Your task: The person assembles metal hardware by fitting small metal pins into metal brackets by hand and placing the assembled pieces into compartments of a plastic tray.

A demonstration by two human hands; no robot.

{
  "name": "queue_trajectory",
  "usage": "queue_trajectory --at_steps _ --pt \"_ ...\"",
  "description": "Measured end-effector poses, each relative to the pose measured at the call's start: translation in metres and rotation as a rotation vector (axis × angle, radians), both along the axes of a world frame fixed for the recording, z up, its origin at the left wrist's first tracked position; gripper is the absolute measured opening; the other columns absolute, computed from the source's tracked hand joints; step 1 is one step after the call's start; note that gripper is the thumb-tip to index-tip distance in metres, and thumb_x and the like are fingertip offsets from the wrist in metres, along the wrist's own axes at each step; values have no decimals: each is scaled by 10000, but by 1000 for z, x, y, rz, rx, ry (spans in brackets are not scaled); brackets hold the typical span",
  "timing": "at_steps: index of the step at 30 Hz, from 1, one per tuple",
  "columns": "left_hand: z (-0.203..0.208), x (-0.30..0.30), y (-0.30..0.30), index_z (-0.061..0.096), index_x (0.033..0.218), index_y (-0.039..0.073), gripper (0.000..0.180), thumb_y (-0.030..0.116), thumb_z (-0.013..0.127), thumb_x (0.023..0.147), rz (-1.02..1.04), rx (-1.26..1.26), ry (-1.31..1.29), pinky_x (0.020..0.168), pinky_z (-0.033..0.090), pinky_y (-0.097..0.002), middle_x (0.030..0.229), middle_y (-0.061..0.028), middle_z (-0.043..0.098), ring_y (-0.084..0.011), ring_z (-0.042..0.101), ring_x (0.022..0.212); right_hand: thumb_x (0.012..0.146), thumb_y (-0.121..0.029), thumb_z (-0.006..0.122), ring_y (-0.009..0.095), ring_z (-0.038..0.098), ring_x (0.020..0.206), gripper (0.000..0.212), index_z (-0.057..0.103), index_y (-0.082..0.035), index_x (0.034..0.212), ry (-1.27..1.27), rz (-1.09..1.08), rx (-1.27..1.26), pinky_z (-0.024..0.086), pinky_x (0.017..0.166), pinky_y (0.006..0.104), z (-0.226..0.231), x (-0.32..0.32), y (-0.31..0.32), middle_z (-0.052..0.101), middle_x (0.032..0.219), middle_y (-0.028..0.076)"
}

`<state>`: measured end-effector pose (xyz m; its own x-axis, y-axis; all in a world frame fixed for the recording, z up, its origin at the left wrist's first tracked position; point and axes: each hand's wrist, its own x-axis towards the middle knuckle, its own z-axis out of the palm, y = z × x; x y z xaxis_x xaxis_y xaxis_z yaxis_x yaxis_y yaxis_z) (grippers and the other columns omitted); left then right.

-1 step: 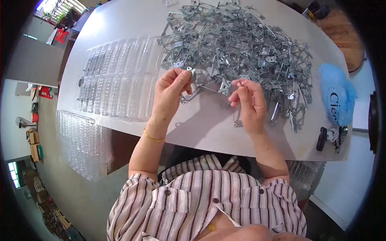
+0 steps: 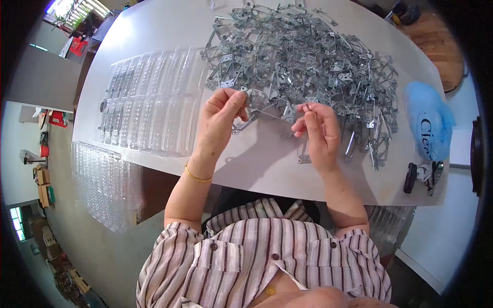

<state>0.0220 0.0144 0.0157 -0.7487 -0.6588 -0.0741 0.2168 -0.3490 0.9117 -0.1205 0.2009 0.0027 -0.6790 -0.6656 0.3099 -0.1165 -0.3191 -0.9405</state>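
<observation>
My left hand (image 2: pixel 218 118) pinches one end of a thin silvery metal bracket (image 2: pixel 268 112) between thumb and forefinger. The bracket is a slim rod frame with small flat plates, held just above the table at the near edge of a big heap of similar metal brackets (image 2: pixel 303 61). Close by the bracket's other end is my right hand (image 2: pixel 322 133), its fingers curled and the thumb near the forefinger. Something small and dark shows at those fingertips, but I cannot make it out. Below that hand one loose bracket lies partly hidden.
Clear plastic trays (image 2: pixel 149 102) with rows of slots lie on the white table (image 2: pixel 257 169) at left, some slots filled with metal parts. More clear trays (image 2: pixel 105 185) stand lower, past the left edge. A blue plastic bag (image 2: pixel 430 120) and a black-handled tool (image 2: pixel 411 178) are at right.
The bracket has tilted a little, so its plates shine less. My left hand has shifted very slightly; my right hand has stayed nearly still.
</observation>
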Motion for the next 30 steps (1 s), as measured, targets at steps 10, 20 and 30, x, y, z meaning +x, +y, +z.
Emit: queue_trajectory --at_steps 10,20,30 --pt "2 -27 25 617 980 34 149 167 598 1042 -46 -92 71 777 577 -297 876 -9 620 -93 627 797 1036 -93 581 75 653 726 115 584 -27 1130 57 -147 71 573 624 218 11 -11 3 634 898 27" --pt "21 -39 0 643 1063 15 199 210 633 1021 -180 -252 43 863 502 -288 978 -37 660 -110 613 954 997 -72 641 74 574 618 94 604 -42 1078 473 -178 184 465 538 230 39 -45 4 622 833 19" --pt "20 -54 6 607 989 24 363 368 523 1068 -753 40 -81 747 546 -308 974 -131 719 -177 702 807 958 -29 670 150 600 675 99 632 -38 1049 582 -113 191 482 597 276 27 -41 1 639 851 68"
